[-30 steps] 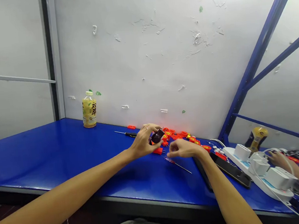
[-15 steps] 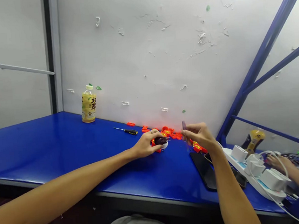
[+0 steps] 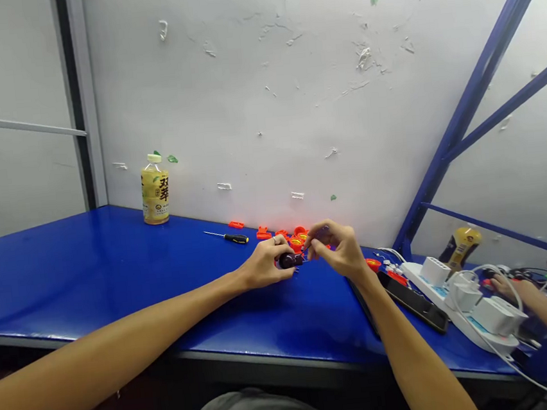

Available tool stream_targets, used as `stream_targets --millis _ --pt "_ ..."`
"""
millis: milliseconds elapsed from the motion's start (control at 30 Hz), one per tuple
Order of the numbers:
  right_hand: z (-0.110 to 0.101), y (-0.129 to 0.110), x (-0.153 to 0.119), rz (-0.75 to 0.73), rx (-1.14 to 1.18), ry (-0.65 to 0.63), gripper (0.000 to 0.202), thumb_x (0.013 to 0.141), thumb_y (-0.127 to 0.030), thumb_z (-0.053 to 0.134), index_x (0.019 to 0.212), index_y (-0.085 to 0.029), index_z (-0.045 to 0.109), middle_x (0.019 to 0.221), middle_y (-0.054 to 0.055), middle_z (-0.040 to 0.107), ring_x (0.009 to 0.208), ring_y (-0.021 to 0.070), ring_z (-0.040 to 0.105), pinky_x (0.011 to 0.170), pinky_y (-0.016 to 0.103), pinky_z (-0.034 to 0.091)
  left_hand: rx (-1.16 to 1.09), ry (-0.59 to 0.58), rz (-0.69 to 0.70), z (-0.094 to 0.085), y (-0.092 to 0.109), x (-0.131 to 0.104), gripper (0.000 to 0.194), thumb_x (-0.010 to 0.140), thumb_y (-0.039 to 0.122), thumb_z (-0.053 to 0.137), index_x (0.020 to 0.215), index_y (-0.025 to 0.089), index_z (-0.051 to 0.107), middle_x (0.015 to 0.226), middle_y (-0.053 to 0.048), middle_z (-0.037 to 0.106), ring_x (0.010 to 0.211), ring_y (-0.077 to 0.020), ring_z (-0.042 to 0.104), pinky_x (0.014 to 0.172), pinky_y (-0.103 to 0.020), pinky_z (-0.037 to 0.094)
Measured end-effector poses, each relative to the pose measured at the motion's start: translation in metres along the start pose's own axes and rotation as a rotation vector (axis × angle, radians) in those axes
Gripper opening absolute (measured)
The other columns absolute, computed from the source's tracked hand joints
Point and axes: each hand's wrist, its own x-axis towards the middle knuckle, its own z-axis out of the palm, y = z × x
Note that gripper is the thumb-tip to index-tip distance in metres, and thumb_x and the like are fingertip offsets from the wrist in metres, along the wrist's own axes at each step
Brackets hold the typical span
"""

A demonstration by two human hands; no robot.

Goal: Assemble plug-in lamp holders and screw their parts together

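My left hand (image 3: 265, 262) is closed around a small dark, rounded part (image 3: 289, 261) just above the blue table. Thin metal prongs or wires show at its right end. From the right, my right hand (image 3: 338, 247) meets it, fingers pinching a slim purplish see-through tool (image 3: 324, 230). That tool's thin tip points down-left to the part's end; whether they touch, I cannot tell. Behind both hands lies a pile of orange-red plastic pieces (image 3: 300, 236), some with yellow centres, partly hidden by the fingers.
A black-handled screwdriver (image 3: 236, 239) lies left of the pile. A yellow drink bottle (image 3: 155, 190) stands by the wall. On the right are a phone (image 3: 415, 301), a white power strip (image 3: 502, 341) with chargers, and another orange-red piece (image 3: 373, 264). Another person's hand (image 3: 508, 287) shows beyond the blue frame.
My right hand has moved left with the slim tool, up to the dark part. The tool has turned from upright to slanting. My left hand keeps its hold; the view has shifted slightly.
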Motion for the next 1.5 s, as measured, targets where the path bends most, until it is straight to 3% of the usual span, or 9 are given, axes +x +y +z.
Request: stream_targets --millis 100,267,400,533,667,933,1133,1300,1500 --pt "0.005 0.005 0.0 0.029 -0.031 -0.032 0.007 0.082 -0.014 0.057 0.088 -0.018 0.057 0.072 0.001 0.069 0.055 0.0155 0.069 0.056 0.028 0.058 -0.001 -0.019 0.002 0.001 -0.001 -0.001 0.016 0.075 0.017 0.072 0.091 0.017 0.072 0.088 -0.003 0.06 0.081 -0.0154 0.058 0.074 -0.026 0.047" --pt "0.002 0.006 -0.001 0.039 -0.066 0.0 0.032 0.082 -0.016 0.056 0.112 -0.022 0.046 0.076 -0.003 0.069 0.056 0.0143 0.068 0.057 0.026 0.056 -0.007 -0.035 0.0 0.001 0.003 -0.002 0.016 0.076 0.02 0.071 0.092 0.017 0.072 0.085 -0.003 0.06 0.074 -0.0138 0.055 0.067 -0.024 0.045" --pt "-0.004 0.002 0.0 0.036 -0.426 -0.019 0.007 0.094 -0.027 0.049 0.097 -0.021 0.051 0.071 -0.001 0.066 0.06 0.0137 0.064 0.065 0.026 0.049 -0.016 -0.067 0.012 0.002 0.009 -0.004 0.012 0.076 0.022 0.071 0.087 0.017 0.072 0.081 -0.002 0.063 0.073 -0.0141 0.056 0.067 -0.024 0.045" --pt "-0.007 -0.001 0.005 0.124 -0.754 -0.106 0.029 0.102 -0.033 0.037 0.079 -0.021 0.051 0.062 0.001 0.057 0.057 0.015 0.054 0.064 0.027 0.037 -0.036 -0.18 -0.003 0.007 0.016 -0.008 0.024 0.077 0.033 0.076 0.095 0.018 0.071 0.082 -0.002 0.068 0.072 -0.0148 0.06 0.068 -0.025 0.045" --pt "-0.013 -0.002 0.008 0.119 -0.73 -0.222 0.026 0.101 -0.024 0.038 0.078 -0.021 0.049 0.068 0.001 0.059 0.061 0.0146 0.053 0.063 0.026 0.036 -0.064 -0.269 -0.029 0.011 0.02 -0.01 0.029 0.08 0.041 0.076 0.097 0.017 0.071 0.083 -0.002 0.069 0.072 -0.0141 0.06 0.068 -0.024 0.043" --pt "-0.02 -0.018 0.001 0.124 -0.685 -0.306 0.019 0.097 -0.014 0.034 0.111 -0.02 0.046 0.067 -0.004 0.053 0.061 0.0146 0.05 0.061 0.026 0.033 -0.109 -0.338 -0.069 0.008 0.018 -0.008 0.031 0.08 0.041 0.077 0.1 0.018 0.07 0.089 -0.002 0.071 0.078 -0.0151 0.061 0.071 -0.024 0.043" --pt "-0.016 -0.022 -0.001 0.08 -0.733 -0.335 0.023 0.094 -0.01 0.033 0.113 -0.018 0.041 0.065 -0.005 0.046 0.054 0.0143 0.04 0.055 0.027 0.026 -0.152 -0.414 -0.044 0.003 0.005 -0.005 0.031 0.089 0.041 0.068 0.111 0.02 0.069 0.101 -0.004 0.071 0.089 -0.018 0.064 0.081 -0.025 0.046" --pt "-0.014 -0.023 -0.004 0.043 -0.769 -0.367 0.024 0.094 -0.01 0.033 0.116 -0.017 0.04 0.068 -0.004 0.049 0.056 0.0145 0.041 0.054 0.028 0.026 -0.175 -0.501 -0.046 -0.007 -0.004 -0.001 0.046 0.093 0.043 0.06 0.134 0.022 0.059 0.12 -0.009 0.07 0.106 -0.0231 0.065 0.092 -0.03 0.047" --pt "-0.012 -0.028 0.007 0.09 -0.865 -0.445 0.025 0.094 -0.01 0.035 0.117 -0.015 0.044 0.068 -0.002 0.053 0.058 0.0147 0.045 0.057 0.027 0.03 -0.144 -0.503 -0.037 -0.007 -0.008 -0.003 0.051 0.094 0.045 0.059 0.139 0.022 0.056 0.121 -0.01 0.07 0.104 -0.0239 0.065 0.092 -0.032 0.048"
